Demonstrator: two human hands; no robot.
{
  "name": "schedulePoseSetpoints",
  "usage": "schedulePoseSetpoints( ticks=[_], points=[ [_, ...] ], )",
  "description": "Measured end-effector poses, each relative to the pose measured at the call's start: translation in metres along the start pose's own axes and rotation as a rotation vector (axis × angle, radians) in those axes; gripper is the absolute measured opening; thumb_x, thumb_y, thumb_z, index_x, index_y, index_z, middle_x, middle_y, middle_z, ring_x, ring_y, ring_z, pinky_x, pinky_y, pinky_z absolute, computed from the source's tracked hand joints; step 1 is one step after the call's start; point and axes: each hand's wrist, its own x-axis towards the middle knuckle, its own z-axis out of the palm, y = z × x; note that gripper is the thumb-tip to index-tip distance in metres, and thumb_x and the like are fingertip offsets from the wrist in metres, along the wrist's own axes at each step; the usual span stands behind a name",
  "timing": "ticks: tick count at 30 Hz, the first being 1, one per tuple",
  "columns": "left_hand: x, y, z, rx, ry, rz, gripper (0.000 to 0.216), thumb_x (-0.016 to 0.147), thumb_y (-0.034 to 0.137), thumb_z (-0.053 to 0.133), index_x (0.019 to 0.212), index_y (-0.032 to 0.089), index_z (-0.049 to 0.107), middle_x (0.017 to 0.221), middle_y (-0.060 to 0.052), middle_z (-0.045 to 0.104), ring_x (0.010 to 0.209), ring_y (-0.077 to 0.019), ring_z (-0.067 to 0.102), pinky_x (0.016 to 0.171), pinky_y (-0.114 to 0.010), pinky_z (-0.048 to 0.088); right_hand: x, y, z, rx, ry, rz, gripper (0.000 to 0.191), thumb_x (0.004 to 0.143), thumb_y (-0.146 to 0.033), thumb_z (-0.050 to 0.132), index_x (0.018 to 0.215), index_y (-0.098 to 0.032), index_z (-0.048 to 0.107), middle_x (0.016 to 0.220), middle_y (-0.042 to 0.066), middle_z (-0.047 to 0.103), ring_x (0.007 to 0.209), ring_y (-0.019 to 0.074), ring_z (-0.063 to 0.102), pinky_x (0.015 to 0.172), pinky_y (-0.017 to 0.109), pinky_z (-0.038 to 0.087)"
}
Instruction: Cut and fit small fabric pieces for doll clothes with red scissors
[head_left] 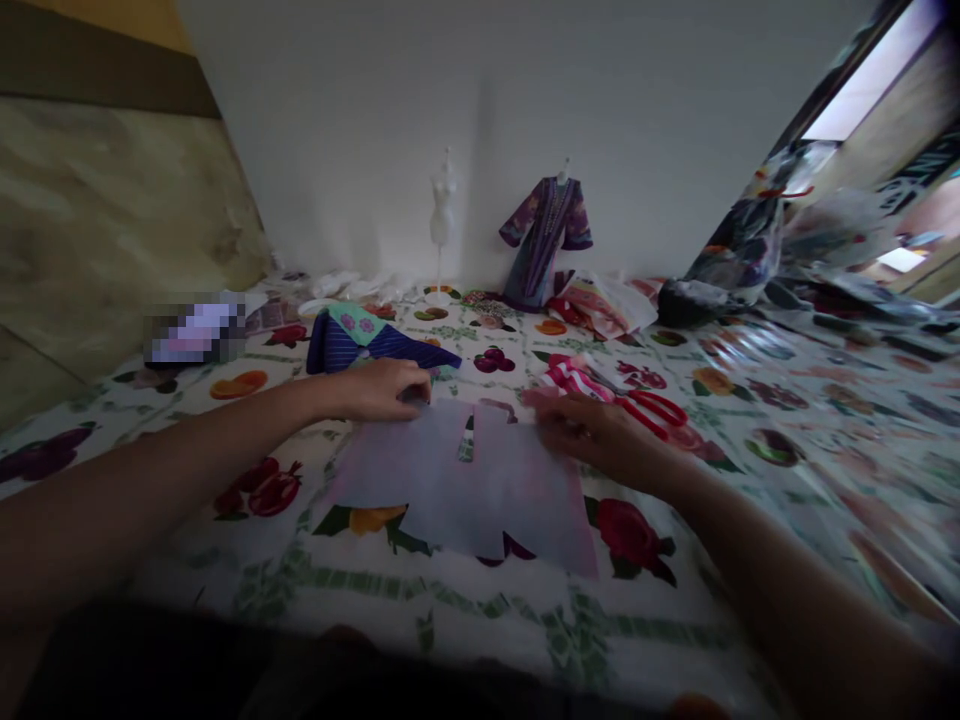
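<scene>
A pale, thin cut sheet (435,480) with pinkish edges lies on the table before me; cloth or paper, I cannot tell. It has a narrow slit near its top middle and notches along its lower edge. My left hand (382,388) is at its upper left corner, fingers curled and closed on the edge. At the upper right corner is my right hand (581,425), its fingers smeared by motion and partly dark. Just beyond that hand lie pink-and-white striped cloth (574,378) and red-handled scissors (656,408). A folded blue striped cloth (352,345) is behind my left hand.
A fruit-patterned tablecloth (247,560) covers the table. Against the white wall stand a small white dress form (442,205) and another wearing a purple patterned robe (547,235). Crumpled cloth (604,305) lies beside it. Plastic bags (757,240) are piled at the right.
</scene>
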Motion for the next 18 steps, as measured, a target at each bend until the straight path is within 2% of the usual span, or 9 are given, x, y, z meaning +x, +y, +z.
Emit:
schedulePoseSetpoints(
  ticks=[3,6,8,11,13,15,18],
  points=[
    [0.005,0.002,0.008,0.042,-0.040,0.014,0.021,0.080,0.035,0.065,0.095,0.021,0.067,0.095,-0.007,0.068,0.079,-0.0208,0.060,0.065,-0.026,0.036,0.000,-0.003,0.006,-0.018,-0.055,0.009,0.033,0.086,-0.025,0.065,0.118,-0.031,0.072,0.096,0.005,0.075,0.078,0.0231,0.068,0.065,0.033,0.049],
    [0.009,0.003,0.007,0.082,-0.093,0.040,0.007,0.080,0.026,0.061,0.083,0.020,0.063,0.083,-0.005,0.066,0.072,-0.0197,0.058,0.063,-0.028,0.035,0.001,-0.007,0.007,-0.081,-0.091,0.015,0.019,0.086,-0.021,0.059,0.101,-0.026,0.069,0.085,0.004,0.068,0.069,0.0199,0.061,0.060,0.031,0.044],
    [0.010,0.005,0.003,0.139,-0.025,0.095,0.003,0.077,0.019,0.059,0.079,0.020,0.061,0.086,-0.006,0.065,0.076,-0.0205,0.058,0.065,-0.029,0.036,0.002,-0.008,0.005,-0.127,-0.034,-0.009,0.010,0.086,-0.020,0.056,0.091,-0.024,0.063,0.083,0.004,0.064,0.069,0.0189,0.058,0.061,0.031,0.043],
    [0.006,0.009,-0.002,0.231,0.171,0.191,0.004,0.080,0.016,0.057,0.082,0.018,0.060,0.095,-0.009,0.063,0.085,-0.0229,0.059,0.069,-0.030,0.038,0.001,-0.012,-0.004,-0.165,0.093,-0.058,0.007,0.090,-0.023,0.053,0.088,-0.023,0.059,0.089,0.006,0.060,0.075,0.0200,0.057,0.065,0.032,0.044],
    [-0.005,0.012,0.000,0.300,0.246,0.267,0.004,0.085,0.016,0.054,0.084,0.017,0.058,0.099,-0.011,0.063,0.091,-0.0245,0.059,0.074,-0.032,0.040,-0.003,-0.019,-0.014,-0.148,0.088,-0.092,0.009,0.093,-0.026,0.052,0.091,-0.022,0.059,0.096,0.008,0.060,0.083,0.0219,0.059,0.069,0.033,0.047],
    [-0.021,0.015,0.008,0.392,0.264,0.340,0.010,0.089,0.013,0.050,0.087,0.017,0.059,0.103,-0.012,0.065,0.098,-0.0265,0.059,0.082,-0.037,0.041,-0.010,-0.030,-0.024,-0.100,-0.065,-0.107,0.009,0.095,-0.027,0.053,0.097,-0.023,0.060,0.103,0.008,0.064,0.090,0.0225,0.062,0.074,0.034,0.049],
    [-0.050,0.016,0.022,0.468,0.231,0.411,0.011,0.092,0.015,0.053,0.093,0.020,0.063,0.107,-0.009,0.068,0.105,-0.0270,0.059,0.091,-0.039,0.039,-0.023,-0.046,-0.038,-0.060,-0.441,-0.053,0.013,0.095,-0.034,0.059,0.105,-0.028,0.065,0.104,0.004,0.069,0.088,0.0214,0.066,0.074,0.032,0.050]
  ],
)
